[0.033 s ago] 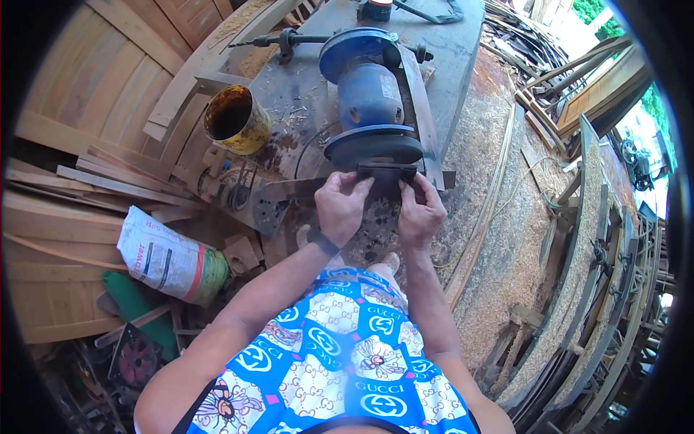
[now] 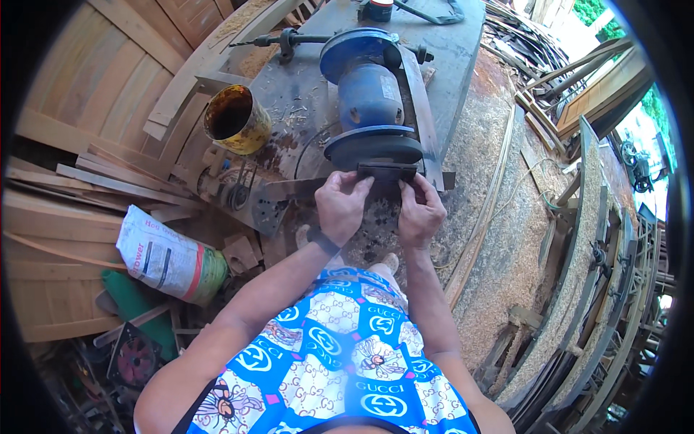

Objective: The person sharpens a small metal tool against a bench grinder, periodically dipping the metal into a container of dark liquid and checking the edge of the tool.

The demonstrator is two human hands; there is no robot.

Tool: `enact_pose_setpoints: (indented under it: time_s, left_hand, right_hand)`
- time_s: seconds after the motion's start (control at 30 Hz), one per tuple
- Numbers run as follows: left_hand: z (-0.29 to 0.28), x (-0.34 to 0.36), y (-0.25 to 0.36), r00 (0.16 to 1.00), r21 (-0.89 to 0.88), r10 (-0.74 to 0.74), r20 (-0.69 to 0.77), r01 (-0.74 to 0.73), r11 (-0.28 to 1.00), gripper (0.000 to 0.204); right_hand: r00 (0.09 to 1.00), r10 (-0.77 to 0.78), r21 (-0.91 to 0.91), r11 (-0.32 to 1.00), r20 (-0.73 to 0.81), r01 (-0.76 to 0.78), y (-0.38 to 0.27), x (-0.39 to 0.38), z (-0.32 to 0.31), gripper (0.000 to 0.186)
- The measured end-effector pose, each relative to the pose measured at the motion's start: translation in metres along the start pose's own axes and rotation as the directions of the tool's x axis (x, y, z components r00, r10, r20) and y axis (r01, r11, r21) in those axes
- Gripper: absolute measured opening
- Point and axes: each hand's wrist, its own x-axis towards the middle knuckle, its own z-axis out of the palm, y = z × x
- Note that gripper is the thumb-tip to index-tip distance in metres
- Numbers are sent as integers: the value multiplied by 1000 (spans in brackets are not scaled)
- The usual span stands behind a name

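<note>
A blue bench grinder (image 2: 367,94) stands on the grey worktop. At its near end is a dark grinding wheel (image 2: 377,150). Between my two hands, right at the wheel's near side, is a short, dark, flat metal blade (image 2: 387,171). My left hand (image 2: 341,207) is closed, pinching the blade's left end with thumb and fingers. Its right end is pinched in the same way by my right hand (image 2: 421,215). The blade lies level across the wheel; whether its far edge touches the wheel I cannot tell.
A yellow, stained bucket (image 2: 254,124) of dark liquid stands left of the grinder. A drill bit (image 2: 249,43) sticks out at the grinder's far left. Farther left are a white sack (image 2: 165,253) and wooden panels (image 2: 65,260). Sawdust and timber lie to the right.
</note>
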Motion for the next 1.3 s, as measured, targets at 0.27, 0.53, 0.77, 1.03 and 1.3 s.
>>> enact_pose_setpoints:
  time_s: [0.27, 0.53, 0.77, 1.03, 1.3]
  left_hand:
    - [11, 9, 2, 1000, 24, -15, -6, 15, 1000, 23]
    - [14, 13, 14, 999, -11, 42, 0, -42, 999, 23]
    - [14, 15, 16, 1000, 30, 12, 11, -12, 999, 21]
    - [14, 15, 14, 1000, 14, 11, 9, -11, 1000, 20]
    - [12, 16, 23, 999, 20, 46, -15, -46, 999, 22]
  right_hand:
    - [997, -81, -137, 987, 15, 82, -4, 17, -2, 27]
    - [997, -76, -191, 979, -2, 75, 4, 25, -3, 27]
    - [997, -80, -209, 975, 10, 81, 3, 29, -3, 26]
    - [997, -68, -158, 985, 20, 70, 1, 31, -2, 25]
    - [990, -140, -201, 969, 32, 144, 0, 34, -1, 26]
